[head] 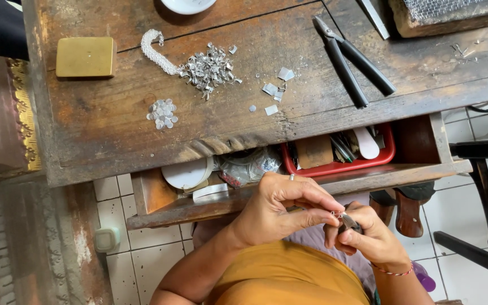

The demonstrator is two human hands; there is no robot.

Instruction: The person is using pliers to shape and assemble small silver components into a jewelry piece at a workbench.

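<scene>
Hands meet just below the open drawer (pixel 289 195) of the worn wooden workbench (pixel 114 130). The right hand (pixel 368 237) is clenched round a small dark pair of pliers (pixel 350 223), whose tip points up and toward the left hand. The left hand (pixel 280 209), a ring on one finger, pinches a tiny silver piece (pixel 336 214) between thumb and forefinger right at the plier tip; the piece is too small to tell more. Inside the drawer, above the hands, sit a red tray (pixel 388 152) and a white roll of tape (pixel 186 173). Farther up on the workbench lie a heap of silver clippings (pixel 210 69), a white chain (pixel 156 53), a brass block (pixel 86 56) and large black-handled pliers (pixel 351 59).
</scene>
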